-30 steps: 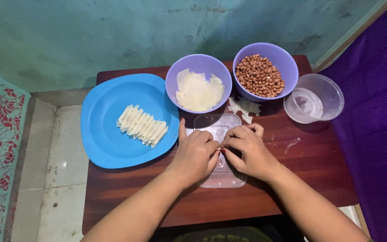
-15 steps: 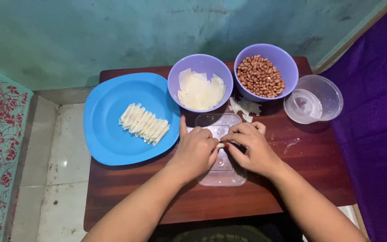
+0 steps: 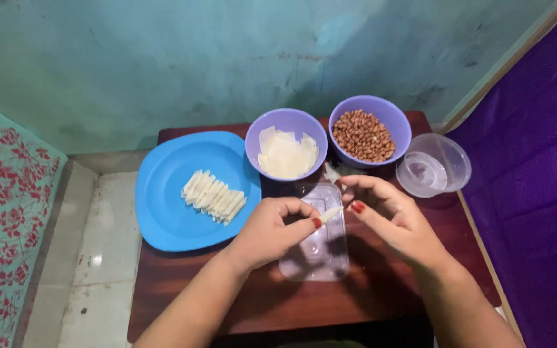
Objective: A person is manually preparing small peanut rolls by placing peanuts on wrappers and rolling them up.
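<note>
A dark wooden table [image 3: 381, 309] stands against a teal wall, bearing a blue plate [image 3: 162, 206] at its left side with a row of pale rolled sticks [image 3: 214, 196]. Right of the plate sit a purple bowl of white wrappers [image 3: 285, 143], then a purple bowl of peanuts [image 3: 369, 131], then a clear lidded container [image 3: 434, 164]. Nearer the person than the two bowls lies a clear plastic tray [image 3: 317, 248]. Above that tray, the left hand [image 3: 271, 230] and right hand [image 3: 391, 216] each pinch, fingertips closed, one end of a small pale roll [image 3: 330, 214] held between them.
</note>
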